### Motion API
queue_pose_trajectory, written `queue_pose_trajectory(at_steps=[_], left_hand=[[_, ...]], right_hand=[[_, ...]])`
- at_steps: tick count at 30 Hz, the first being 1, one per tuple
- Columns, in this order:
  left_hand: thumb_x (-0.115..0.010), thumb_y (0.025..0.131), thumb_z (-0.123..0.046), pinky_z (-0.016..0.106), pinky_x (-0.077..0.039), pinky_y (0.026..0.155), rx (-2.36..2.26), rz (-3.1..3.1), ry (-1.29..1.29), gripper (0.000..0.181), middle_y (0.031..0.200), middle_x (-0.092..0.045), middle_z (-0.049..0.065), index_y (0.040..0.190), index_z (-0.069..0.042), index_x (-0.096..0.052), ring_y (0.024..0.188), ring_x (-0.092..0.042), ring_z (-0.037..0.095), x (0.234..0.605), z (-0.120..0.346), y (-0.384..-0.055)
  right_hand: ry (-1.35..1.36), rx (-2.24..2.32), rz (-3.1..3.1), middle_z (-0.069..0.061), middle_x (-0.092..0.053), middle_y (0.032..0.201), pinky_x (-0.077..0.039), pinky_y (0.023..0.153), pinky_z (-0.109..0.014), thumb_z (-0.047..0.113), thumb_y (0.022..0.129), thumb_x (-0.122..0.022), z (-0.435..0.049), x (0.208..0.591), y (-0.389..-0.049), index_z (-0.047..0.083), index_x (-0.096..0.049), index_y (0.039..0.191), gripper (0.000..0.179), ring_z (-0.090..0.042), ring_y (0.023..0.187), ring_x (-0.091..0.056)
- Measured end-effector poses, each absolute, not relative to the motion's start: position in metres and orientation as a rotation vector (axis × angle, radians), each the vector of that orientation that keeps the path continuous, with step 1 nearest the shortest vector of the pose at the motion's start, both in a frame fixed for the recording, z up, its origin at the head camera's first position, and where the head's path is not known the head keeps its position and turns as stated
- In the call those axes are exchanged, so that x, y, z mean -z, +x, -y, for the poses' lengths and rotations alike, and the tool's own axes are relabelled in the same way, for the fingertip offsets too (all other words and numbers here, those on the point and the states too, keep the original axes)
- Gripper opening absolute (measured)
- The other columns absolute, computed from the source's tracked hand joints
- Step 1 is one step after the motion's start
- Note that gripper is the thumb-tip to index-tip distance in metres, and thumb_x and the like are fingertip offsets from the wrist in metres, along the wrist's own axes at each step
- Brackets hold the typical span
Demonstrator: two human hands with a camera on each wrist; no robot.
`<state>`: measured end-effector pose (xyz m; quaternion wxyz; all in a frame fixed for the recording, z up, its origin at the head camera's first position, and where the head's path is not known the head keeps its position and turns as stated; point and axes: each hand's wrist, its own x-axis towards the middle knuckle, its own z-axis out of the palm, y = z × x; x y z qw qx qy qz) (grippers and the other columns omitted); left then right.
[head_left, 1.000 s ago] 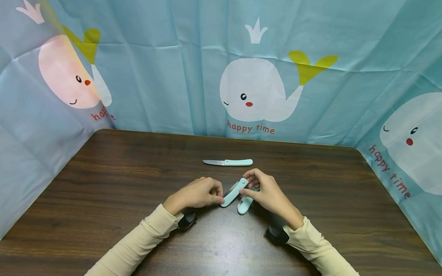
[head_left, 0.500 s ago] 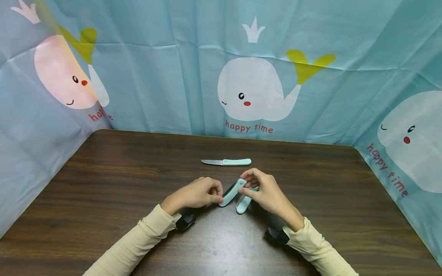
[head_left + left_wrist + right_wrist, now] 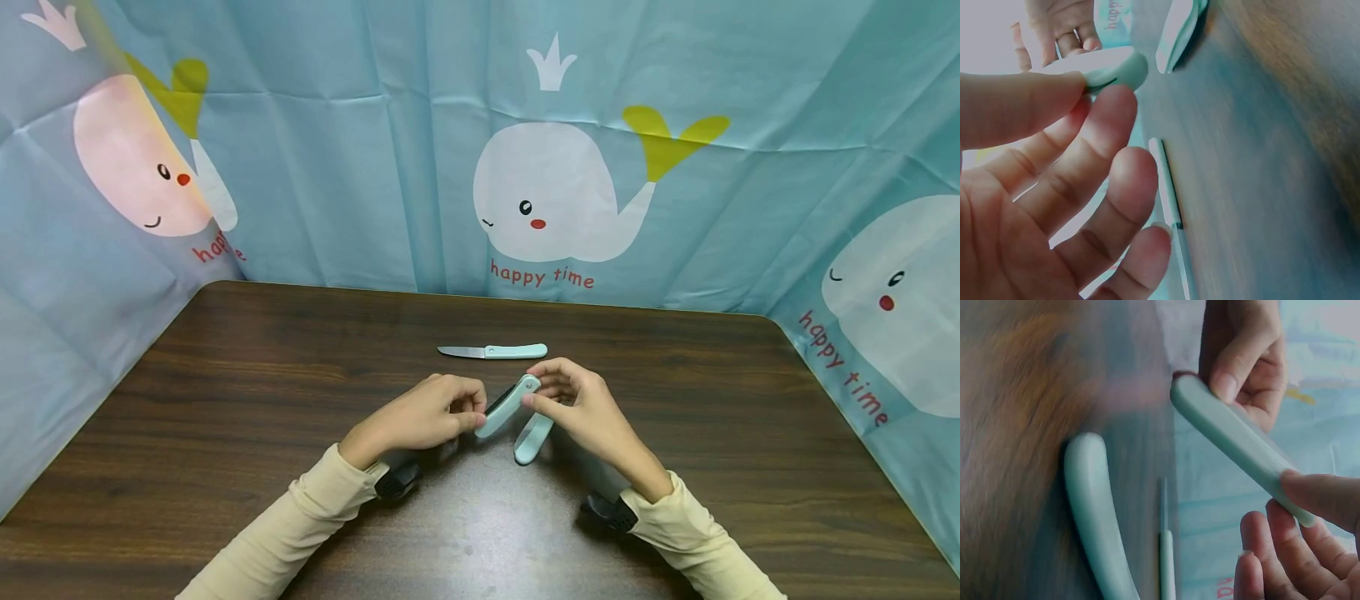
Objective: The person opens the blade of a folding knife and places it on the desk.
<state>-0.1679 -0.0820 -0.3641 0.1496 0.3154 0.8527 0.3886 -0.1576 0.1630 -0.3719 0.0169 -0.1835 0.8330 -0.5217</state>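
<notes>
Pinching opposite ends of the folded knife point(image 3: 501, 414), the left hand point(image 3: 431, 412) and right hand point(image 3: 588, 412) hold it tilted above the desk point(image 3: 300, 358), fingers closed on its pale handle, the right's near the pivot. A steady pinch on the handle's sides, fingertips clear of the blade slot, seems safest. Another knife point(image 3: 532, 442) lies near the right hand, an unfolded knife point(image 3: 516, 352) farther back; enough lift should avoid knocking either.
</notes>
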Motion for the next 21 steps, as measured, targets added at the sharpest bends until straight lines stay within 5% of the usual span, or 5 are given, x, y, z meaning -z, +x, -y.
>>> queue_pose_trajectory(at_steps=[9, 21], left_hand=[[-0.062, 0.095, -0.013, 0.021, -0.040, 0.053, -1.172, -2.457, 0.910, 0.010, 0.068, -0.061, 0.002, 0.085, -0.012, -0.061, 0.054, -0.047, 0.003, 0.3613, 0.0770, -0.1652], [-0.058, 0.099, -0.015, 0.021, -0.041, 0.056, -1.177, -2.425, 0.895, 0.010, 0.073, -0.062, 0.003, 0.090, -0.010, -0.058, 0.059, -0.048, 0.004, 0.3604, 0.0758, -0.1617]], right_hand=[[-0.531, 1.663, -2.427, -0.014, -0.075, 0.104, -0.054, 0.084, -0.026, 0.018, 0.095, -0.068, -0.1604, 0.3701, -0.1548, 0.003, -0.061, 0.116, 0.027, -0.020, 0.092, -0.073], [-0.581, 1.618, -2.431, -0.013, -0.075, 0.097, -0.054, 0.079, -0.030, 0.018, 0.097, -0.064, -0.1595, 0.3730, -0.1544, 0.003, -0.061, 0.109, 0.019, -0.034, 0.090, -0.068]])
